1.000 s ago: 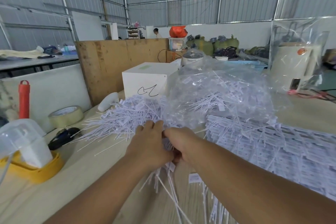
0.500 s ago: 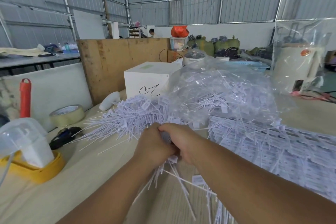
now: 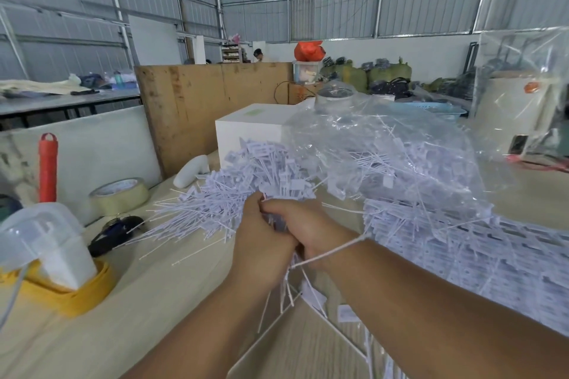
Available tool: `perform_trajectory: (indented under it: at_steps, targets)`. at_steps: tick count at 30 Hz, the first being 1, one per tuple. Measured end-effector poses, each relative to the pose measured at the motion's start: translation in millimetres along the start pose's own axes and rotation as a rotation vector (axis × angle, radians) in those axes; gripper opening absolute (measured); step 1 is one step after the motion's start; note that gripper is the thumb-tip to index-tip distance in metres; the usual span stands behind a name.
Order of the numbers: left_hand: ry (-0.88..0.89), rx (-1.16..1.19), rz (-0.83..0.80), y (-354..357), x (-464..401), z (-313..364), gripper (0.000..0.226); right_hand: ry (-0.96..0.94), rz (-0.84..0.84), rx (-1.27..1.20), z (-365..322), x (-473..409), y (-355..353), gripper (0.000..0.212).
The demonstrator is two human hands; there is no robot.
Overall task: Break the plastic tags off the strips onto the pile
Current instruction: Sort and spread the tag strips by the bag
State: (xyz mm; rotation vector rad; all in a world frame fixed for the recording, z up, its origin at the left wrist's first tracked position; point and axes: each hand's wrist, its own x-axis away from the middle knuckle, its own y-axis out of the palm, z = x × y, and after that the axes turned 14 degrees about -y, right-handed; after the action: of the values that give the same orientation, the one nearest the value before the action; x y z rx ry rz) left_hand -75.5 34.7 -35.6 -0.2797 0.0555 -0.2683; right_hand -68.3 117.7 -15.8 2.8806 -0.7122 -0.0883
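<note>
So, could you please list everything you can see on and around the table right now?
Loose white plastic tags pile: one, white, table centre.
Clear plastic bag of tags: one, transparent, right of pile.
Flat white tag strips stack: one, white, table right.
White square box: one, behind pile.
Beige packing tape roll: one, table left.
Red ribbed handle: one, far left.
Yellow-based clear plastic dispenser: one, near left.
Left hand: gripping a tag strip.
Right hand: gripping the same strip.

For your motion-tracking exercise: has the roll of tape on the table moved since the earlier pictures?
No. The roll of tape lies in the same spot beside the red handle; only the head camera's view shifted.
</note>
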Motion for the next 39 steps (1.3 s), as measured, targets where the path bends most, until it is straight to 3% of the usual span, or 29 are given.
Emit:
perform_trajectory:
  at_steps: [3,7,11,12,15,17,20,23,24,26,29,32,35,37,39]
  targets:
    - [-0.006,0.004,-0.081,-5,4,4,0.089,0.002,-0.061,0.103,-6,-4,-1,0.034]
    - [-0.014,-0.028,-0.248,-16,11,12,0.1,-0.029,-0.103,0.211,-18,-6,-11,0.026]
    - [0.03,-0.212,-0.34,-36,8,18,0.062,0.02,-0.059,0.234,-19,-2,-13,0.033]
    - [0.061,-0.273,-0.327,-39,6,17,0.063,0.022,-0.046,0.228,-19,-2,-12,0.034]
    - [0.125,-0.389,-0.303,-42,2,13,0.101,0.018,-0.04,0.252,-21,1,-10,0.045]
    - [0.164,-0.34,-0.333,-43,2,11,0.108,0.019,-0.035,0.275,-24,2,-10,0.052]
    - [0.189,-0.198,-0.298,-46,-3,5,0.089,0.027,-0.04,0.312,-27,3,-11,0.05]
    - [0.232,-0.144,-0.252,-48,-10,0,0.042,0.038,-0.04,0.327,-29,3,-14,0.053]
    - [0.232,-0.127,-0.234,-49,-13,0,0.035,0.042,-0.03,0.369,-30,2,-17,0.056]
    - [0.212,-0.125,-0.19,-50,-20,-3,0.043,0.036,-0.004,0.43,-30,-1,-25,0.071]
    - [0.295,-0.3,-0.125,-47,-24,-5,0.055,0.046,-0.008,0.47,-30,2,-31,0.094]
    - [0.35,-0.401,-0.004,-45,-25,-2,0.052,0.042,-0.041,0.556,-35,8,-35,0.093]
    - [0.25,-0.552,0.113,-55,-22,10,0.032,-0.012,-0.051,0.681,-40,12,-42,0.082]
    - [0.145,-0.721,0.105,-67,-19,21,0.019,-0.039,-0.07,0.738,-42,16,-45,0.086]
    - [0.007,-0.873,-0.023,-81,-13,32,0.042,-0.054,-0.088,0.769,-44,19,-46,0.092]
